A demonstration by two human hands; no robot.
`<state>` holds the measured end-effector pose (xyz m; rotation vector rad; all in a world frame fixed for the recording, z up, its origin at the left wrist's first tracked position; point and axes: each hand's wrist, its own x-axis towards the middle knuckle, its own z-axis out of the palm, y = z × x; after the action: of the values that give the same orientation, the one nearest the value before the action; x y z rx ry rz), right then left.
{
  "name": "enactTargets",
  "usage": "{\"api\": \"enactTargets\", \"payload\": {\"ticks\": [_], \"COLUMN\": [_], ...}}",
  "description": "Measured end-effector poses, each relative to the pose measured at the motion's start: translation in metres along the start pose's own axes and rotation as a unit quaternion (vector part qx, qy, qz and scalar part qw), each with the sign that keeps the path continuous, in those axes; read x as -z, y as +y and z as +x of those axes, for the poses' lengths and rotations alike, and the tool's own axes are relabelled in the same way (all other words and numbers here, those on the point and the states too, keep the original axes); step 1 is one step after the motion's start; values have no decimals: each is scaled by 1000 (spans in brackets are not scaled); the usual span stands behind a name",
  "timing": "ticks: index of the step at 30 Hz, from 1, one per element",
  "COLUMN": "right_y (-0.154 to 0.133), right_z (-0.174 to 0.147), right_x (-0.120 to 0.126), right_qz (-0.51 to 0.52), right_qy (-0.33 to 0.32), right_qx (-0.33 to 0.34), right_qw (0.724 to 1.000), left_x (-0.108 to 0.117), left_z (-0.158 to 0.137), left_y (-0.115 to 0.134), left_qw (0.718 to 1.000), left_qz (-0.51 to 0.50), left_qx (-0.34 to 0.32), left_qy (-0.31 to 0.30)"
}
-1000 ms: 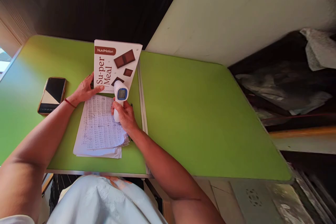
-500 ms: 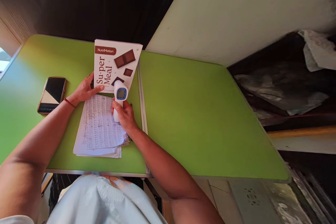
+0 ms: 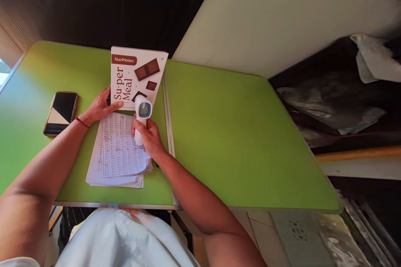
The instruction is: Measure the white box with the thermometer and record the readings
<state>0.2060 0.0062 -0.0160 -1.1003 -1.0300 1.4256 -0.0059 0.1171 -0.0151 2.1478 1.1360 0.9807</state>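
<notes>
Thermometer gun [image 3: 143, 119] wrapped in right hand [image 3: 151, 137], before lower front of box [image 3: 135, 78] on bench [image 3: 234, 133]; contact unclear. Left hand [image 3: 102, 107] pinches box's lower left corner. Both items seemingly lined up; whether display shows a reading, cannot tell.

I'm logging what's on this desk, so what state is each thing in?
Box: front facing the wearer, lower left corner in the left hand; whether sealed, can't tell.
Thermometer: gripped in the right hand, display toward the wearer, reading illegible.
Papers: loosely stacked, top sheet covered in writing, edges uneven.
Phone: lying face up, screen mostly dark; on or off, can't tell.
</notes>
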Motion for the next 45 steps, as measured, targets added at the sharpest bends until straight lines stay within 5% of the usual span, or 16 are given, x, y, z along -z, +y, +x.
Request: {"api": "enactTargets", "payload": {"ticks": [45], "right_y": [-22], "right_z": [-13], "right_x": [-4], "right_qz": [23], "right_qy": [8], "right_qx": [-15], "right_qw": [1000], "left_x": [-8], "left_z": [-5], "left_y": [-14], "left_qw": [998], "left_qz": [13], "left_qx": [27], "left_qy": [48]}}
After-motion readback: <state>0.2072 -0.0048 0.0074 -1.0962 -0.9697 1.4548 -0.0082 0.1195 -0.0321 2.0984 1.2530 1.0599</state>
